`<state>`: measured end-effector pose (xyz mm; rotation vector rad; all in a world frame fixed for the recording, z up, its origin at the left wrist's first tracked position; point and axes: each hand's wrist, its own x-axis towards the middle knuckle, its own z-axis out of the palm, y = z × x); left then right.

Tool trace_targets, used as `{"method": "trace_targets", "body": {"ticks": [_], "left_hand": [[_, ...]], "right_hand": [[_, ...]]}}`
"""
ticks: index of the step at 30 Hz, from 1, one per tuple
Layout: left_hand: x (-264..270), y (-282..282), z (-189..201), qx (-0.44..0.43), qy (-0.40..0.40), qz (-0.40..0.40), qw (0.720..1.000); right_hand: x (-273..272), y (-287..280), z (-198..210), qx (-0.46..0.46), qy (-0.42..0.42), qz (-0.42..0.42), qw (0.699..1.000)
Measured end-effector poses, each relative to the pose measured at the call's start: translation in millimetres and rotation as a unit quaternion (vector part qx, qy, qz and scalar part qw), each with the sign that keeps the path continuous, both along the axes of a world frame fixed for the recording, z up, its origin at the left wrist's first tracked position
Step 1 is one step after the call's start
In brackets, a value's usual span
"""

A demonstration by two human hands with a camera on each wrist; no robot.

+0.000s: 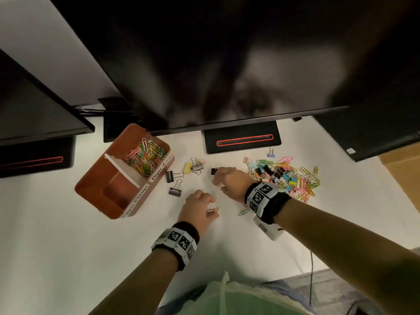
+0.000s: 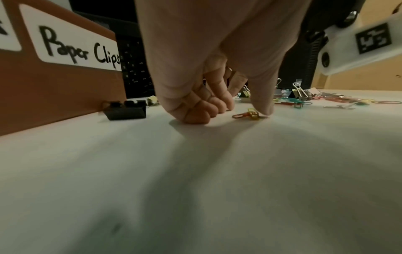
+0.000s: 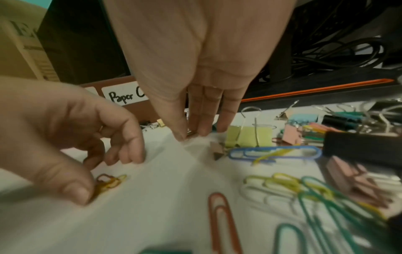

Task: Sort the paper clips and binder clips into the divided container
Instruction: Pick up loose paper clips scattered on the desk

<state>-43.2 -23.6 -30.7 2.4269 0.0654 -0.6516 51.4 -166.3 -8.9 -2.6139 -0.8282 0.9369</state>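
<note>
The brown divided container [image 1: 95, 189] stands at the left; its far compartment, labelled "Paper Clips", holds coloured paper clips [image 1: 145, 155]. Three black binder clips [image 1: 175, 189] and a yellow one lie just right of it. A mixed pile of clips [image 1: 284, 176] lies at the right. My left hand [image 1: 210, 206] rests on the table with curled fingers, and its thumb and index finger pinch an orange and a yellow paper clip [image 2: 248, 115]. My right hand [image 3: 189, 135] reaches left of the pile and pinches a small silvery clip [image 3: 191, 133] at the tabletop. A black binder clip [image 1: 214, 171] sits beside its fingers.
Dark monitors overhang the back of the white table, with their stand bases [image 1: 242, 140] behind the clips. A cardboard box [image 1: 404, 178] sits at the right edge. Loose paper clips [image 1: 243, 212] lie by my right wrist. A thin cable [image 1: 311, 276] hangs over the near edge.
</note>
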Motion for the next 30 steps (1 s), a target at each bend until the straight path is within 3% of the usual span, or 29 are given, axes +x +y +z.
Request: {"method": "trace_targets", "body": {"ticks": [9, 15, 25, 30], "left_hand": [[2, 4, -4, -0.020, -0.017, 0.006, 1.000], [0, 5, -4, -0.023, -0.030, 0.004, 0.999], [3, 12, -5, -0.041, -0.021, -0.016, 0.999], [4, 18, -1, -0.059, 0.004, -0.035, 0.998]], "right_hand": [[7, -19, -1, 0.004, -0.016, -0.087, 0.996], [14, -15, 2, 0.009, -0.066, -0.046, 0.997], [18, -8, 9, -0.087, -0.135, 0.055, 0.985], [8, -19, 15, -0.043, -0.146, 0.068, 0.986]]}}
